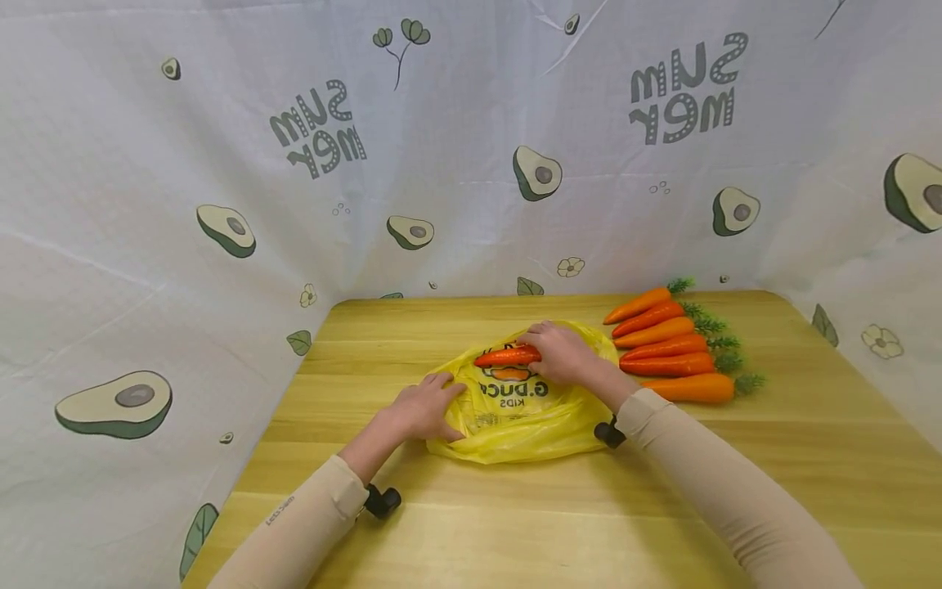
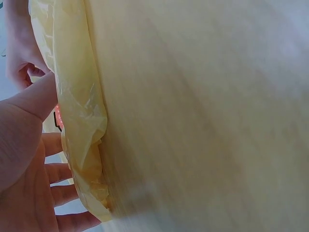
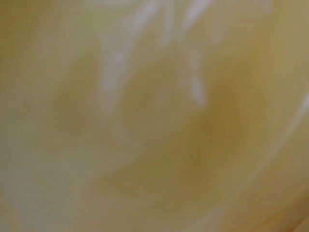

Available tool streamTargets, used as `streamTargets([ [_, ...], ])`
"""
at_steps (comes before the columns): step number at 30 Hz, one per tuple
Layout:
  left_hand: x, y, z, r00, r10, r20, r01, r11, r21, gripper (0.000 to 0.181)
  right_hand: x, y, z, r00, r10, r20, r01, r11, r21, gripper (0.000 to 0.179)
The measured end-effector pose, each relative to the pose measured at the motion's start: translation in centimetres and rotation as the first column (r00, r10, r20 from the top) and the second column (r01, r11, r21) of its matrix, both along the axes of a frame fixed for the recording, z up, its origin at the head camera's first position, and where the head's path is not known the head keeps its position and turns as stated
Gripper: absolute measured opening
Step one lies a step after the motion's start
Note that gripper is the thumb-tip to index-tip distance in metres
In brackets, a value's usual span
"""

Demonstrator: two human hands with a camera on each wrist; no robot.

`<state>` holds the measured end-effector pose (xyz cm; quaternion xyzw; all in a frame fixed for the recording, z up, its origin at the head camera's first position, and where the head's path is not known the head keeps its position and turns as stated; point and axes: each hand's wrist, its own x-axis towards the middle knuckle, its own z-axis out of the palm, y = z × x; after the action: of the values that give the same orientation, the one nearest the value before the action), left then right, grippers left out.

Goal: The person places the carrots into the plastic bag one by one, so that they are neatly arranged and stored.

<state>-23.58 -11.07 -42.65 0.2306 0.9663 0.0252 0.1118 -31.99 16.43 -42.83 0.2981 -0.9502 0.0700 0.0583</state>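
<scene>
A yellow plastic bag (image 1: 530,438) with dark print lies flat on the wooden table. Over its upper part my right hand (image 1: 561,353) grips a red-orange carrot (image 1: 504,357), whose pointed end sticks out to the left. At the bag's left edge is my left hand (image 1: 427,409), thumb and fingers spread apart and touching the plastic. Its straight fingers (image 2: 63,195) reach to the bag's rolled edge (image 2: 79,96) in the left wrist view. Blurred yellow plastic (image 3: 154,121) fills the right wrist view, hiding the right hand there.
Several orange and red carrots (image 1: 692,388) with green tops lie in a column right of the bag, close to its edge. Bare wooden table (image 1: 500,523) stretches in front. A white curtain (image 1: 471,98) printed with avocados hangs behind and at both sides.
</scene>
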Motion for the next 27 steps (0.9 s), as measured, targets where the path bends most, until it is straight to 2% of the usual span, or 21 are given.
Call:
streamTargets([
  [8, 0.0, -0.1, 0.2, 1.000, -0.006, -0.001, 0.006, 1.000, 0.003, 0.086, 0.5, 0.2, 0.9, 1.000, 0.003, -0.014, -0.003, 1.000, -0.004, 0.047],
  [15, 0.1, -0.1, 0.3, 1.000, -0.003, 0.002, 0.002, 1.000, 0.018, 0.086, 1.7, 0.8, 2.4, 0.999, 0.039, -0.021, -0.040, 0.997, -0.069, 0.042],
  [23, 0.1, 0.1, -0.1, 1.000, -0.010, 0.013, 0.010, 1.000, 0.020, 0.086, 3.6, 2.6, 3.7, 1.000, 0.000, 0.017, 0.002, 0.997, -0.080, 0.041],
  [27, 0.2, -0.1, 0.0, 1.000, 0.013, 0.015, -0.013, 1.000, 0.011, 0.086, 4.1, 3.2, 4.3, 1.000, 0.007, 0.013, -0.006, 0.997, -0.081, 0.040],
])
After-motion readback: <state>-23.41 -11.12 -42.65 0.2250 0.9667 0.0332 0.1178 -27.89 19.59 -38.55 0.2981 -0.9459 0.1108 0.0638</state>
